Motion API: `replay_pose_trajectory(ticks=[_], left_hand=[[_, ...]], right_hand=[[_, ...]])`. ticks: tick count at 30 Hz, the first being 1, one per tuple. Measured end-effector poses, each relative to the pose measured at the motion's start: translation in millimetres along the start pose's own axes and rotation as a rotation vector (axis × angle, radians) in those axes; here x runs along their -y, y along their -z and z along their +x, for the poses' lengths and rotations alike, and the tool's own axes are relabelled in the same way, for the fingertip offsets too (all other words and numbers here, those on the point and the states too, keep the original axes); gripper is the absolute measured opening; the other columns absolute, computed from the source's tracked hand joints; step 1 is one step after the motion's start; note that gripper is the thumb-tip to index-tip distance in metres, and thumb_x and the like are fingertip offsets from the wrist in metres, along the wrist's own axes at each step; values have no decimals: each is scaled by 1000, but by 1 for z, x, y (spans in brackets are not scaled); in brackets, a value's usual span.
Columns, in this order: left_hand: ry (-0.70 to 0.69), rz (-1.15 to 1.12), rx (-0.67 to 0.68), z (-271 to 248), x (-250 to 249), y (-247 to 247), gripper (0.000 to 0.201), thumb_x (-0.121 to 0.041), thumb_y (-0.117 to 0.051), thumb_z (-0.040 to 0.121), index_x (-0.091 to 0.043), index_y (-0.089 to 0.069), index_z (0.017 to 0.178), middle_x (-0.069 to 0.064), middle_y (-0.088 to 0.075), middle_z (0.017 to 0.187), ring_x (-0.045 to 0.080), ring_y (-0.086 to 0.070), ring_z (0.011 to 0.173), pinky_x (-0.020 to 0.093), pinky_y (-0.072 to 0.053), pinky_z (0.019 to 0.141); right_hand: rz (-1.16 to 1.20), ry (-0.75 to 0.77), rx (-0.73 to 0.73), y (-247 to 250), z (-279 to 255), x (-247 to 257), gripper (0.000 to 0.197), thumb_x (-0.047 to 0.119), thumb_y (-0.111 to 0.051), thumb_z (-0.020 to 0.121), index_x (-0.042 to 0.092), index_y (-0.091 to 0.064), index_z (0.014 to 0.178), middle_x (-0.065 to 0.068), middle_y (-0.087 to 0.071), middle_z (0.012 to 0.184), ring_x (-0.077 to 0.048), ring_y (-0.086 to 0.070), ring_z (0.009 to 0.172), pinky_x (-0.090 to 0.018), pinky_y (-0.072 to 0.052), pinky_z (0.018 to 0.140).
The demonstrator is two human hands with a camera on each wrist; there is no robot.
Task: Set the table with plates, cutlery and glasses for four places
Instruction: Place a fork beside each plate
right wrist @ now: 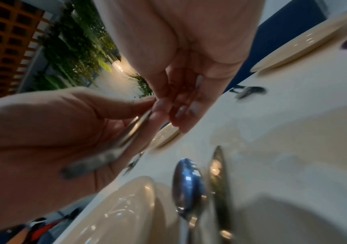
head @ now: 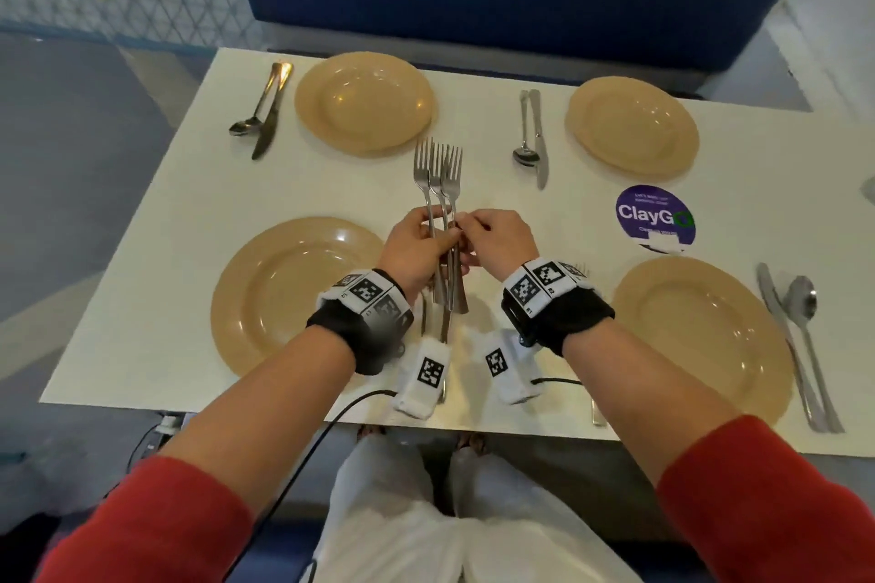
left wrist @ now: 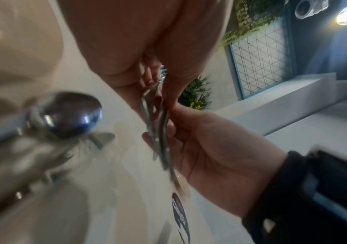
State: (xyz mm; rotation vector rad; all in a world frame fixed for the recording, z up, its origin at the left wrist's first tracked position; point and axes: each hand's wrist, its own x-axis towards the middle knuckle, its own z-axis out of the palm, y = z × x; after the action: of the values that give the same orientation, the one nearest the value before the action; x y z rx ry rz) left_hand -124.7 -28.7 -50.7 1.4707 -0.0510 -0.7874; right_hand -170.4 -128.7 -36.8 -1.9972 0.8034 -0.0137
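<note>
Four tan plates sit on the white table (head: 473, 412): far left (head: 363, 102), far right (head: 632, 128), near left (head: 289, 294), near right (head: 700, 341). My left hand (head: 433, 230) grips the handles of three forks (head: 438, 175) above the table's middle, tines pointing away. My right hand (head: 466, 230) pinches the same bundle at the handles, fingertips against the left hand's. In the left wrist view the forks (left wrist: 158, 128) run between both hands, blurred. In the right wrist view the fork handles (right wrist: 114, 148) lie in the left palm.
Spoon-and-knife pairs lie by the far left plate (head: 260, 114), between the far plates (head: 532, 137) and right of the near right plate (head: 800, 346). A fork (head: 597, 412) lies partly hidden under my right wrist. A purple round sticker (head: 656, 218) marks the table. A blue bench back stands behind.
</note>
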Motion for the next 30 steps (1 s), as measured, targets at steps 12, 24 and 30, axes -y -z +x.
replay_pose_trajectory(ticks=[12,24,30], left_hand=[[-63,93,-180,21,-45,218,12,-4,-55,93,-16,-54,99,7,-63,74,14,-66,55,29,-58,58],[-35,348,-425,29,-34,350,18,-8,-42,94,-17,-52,107,6,-59,98,17,-46,69,33,-44,71],[11,330,-351,23,-16,344,22,-11,-44,93,-20,-55,110,-6,-57,76,10,-43,57,24,-37,55]], right_hand=[[47,23,74,-161,26,132,19,27,-60,89,16,-62,74,-12,-68,82,-32,-69,85,-47,-56,83],[-341,-40,378,-292,-11,157,18,21,-59,89,7,-64,79,-12,-73,87,-29,-70,81,-37,-57,80],[-569,-54,351,-312,-24,148,32,11,-47,91,13,-44,59,-1,-45,60,-25,-53,72,-26,-41,63]])
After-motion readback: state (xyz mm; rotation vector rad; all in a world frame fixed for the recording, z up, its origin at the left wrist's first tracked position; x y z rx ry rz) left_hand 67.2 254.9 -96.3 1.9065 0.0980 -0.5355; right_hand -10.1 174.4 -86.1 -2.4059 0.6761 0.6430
